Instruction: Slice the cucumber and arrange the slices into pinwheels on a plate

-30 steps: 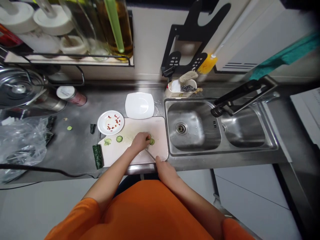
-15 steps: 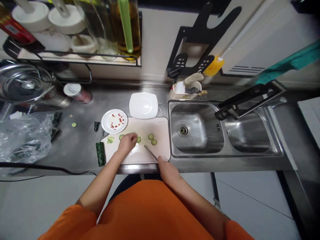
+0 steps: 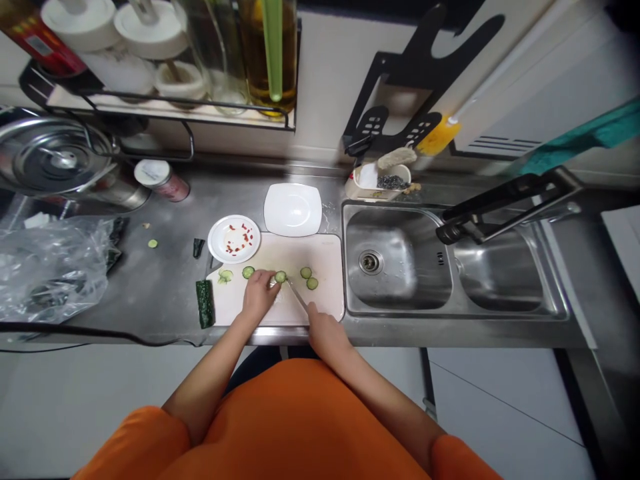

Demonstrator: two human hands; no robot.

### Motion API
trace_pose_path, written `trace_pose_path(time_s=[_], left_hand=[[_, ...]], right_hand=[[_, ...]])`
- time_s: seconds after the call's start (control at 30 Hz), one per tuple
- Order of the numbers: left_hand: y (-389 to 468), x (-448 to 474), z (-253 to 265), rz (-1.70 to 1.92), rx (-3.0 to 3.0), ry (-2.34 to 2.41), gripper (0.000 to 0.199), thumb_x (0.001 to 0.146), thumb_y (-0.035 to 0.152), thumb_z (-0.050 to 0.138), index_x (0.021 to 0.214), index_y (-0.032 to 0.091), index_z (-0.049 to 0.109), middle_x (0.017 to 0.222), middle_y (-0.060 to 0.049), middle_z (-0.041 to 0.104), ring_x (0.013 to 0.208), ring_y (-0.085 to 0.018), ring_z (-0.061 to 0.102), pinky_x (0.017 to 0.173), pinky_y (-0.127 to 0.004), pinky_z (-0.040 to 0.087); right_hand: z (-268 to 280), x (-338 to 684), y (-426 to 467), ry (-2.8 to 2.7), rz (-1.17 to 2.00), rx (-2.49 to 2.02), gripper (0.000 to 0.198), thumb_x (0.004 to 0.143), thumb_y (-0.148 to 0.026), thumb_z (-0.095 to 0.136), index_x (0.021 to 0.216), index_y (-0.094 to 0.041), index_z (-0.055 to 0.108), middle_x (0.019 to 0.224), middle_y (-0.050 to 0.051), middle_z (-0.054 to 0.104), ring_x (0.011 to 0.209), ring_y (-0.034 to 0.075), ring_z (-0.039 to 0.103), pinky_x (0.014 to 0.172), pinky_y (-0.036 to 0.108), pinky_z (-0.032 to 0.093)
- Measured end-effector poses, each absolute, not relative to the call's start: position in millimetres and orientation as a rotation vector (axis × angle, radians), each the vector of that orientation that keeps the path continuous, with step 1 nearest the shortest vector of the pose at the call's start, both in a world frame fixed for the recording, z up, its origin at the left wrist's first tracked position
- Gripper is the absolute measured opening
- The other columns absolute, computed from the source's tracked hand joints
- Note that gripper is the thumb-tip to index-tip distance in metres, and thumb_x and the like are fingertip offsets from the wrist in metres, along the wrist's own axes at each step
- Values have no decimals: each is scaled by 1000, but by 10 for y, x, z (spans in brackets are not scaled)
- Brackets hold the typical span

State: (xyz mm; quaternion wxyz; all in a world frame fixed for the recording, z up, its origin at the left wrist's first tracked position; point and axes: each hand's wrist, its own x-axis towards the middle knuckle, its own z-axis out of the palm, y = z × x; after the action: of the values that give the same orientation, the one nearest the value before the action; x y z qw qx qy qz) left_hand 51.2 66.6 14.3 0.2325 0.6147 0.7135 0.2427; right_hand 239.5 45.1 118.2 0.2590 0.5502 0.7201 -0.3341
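My left hand [image 3: 260, 295] is over the cutting board [image 3: 325, 253], its fingers closed at the edge of a round cucumber slice [image 3: 281, 276]. The handle of a knife [image 3: 298, 295] is wrapped in my right hand [image 3: 327, 332]. Its blade points up and left, with the tip close beside that slice. Two more slices [image 3: 309, 278] lie to the right on the board. Left of my left hand are another slice [image 3: 249, 272] and some thin cucumber pieces [image 3: 225, 276]. A dark green cucumber length [image 3: 205, 304] lies along the board's left edge.
A round plate with red chili bits [image 3: 215, 248] overlaps the board's upper left corner. Behind the board stands a white square dish [image 3: 293, 210]. The double sink [image 3: 400, 260] is on the right; a plastic bag [image 3: 50, 267] lies on the left.
The knife tip has come up and left to the slice by my left fingers. My left hand has shifted slightly, uncovering the slice to its left. The view has also shifted a little.
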Motion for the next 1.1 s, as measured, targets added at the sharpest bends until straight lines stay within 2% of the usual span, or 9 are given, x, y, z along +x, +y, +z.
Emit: trace_pose_path(time_s=[0.17, 1.1], left_hand=[[673, 504, 137, 626, 1666, 1960, 24, 80, 27, 59, 101, 19, 64, 93, -8, 62, 94, -23, 56, 86, -35, 45], [671, 503, 113, 631, 1661, 1949, 23, 80, 26, 58, 101, 19, 64, 94, -8, 62, 94, -23, 55, 87, -35, 44]], right_hand=[[1191, 2247, 505, 1994, -884, 1494, 34, 88, -4, 30, 119, -13, 40, 93, 14, 64, 96, 23, 62, 76, 29, 46], [1204, 2144, 540, 1950, -877, 1487, 34, 89, -2, 31, 120, -12, 39, 95, 16, 64, 98, 24, 62, 76, 30, 48]])
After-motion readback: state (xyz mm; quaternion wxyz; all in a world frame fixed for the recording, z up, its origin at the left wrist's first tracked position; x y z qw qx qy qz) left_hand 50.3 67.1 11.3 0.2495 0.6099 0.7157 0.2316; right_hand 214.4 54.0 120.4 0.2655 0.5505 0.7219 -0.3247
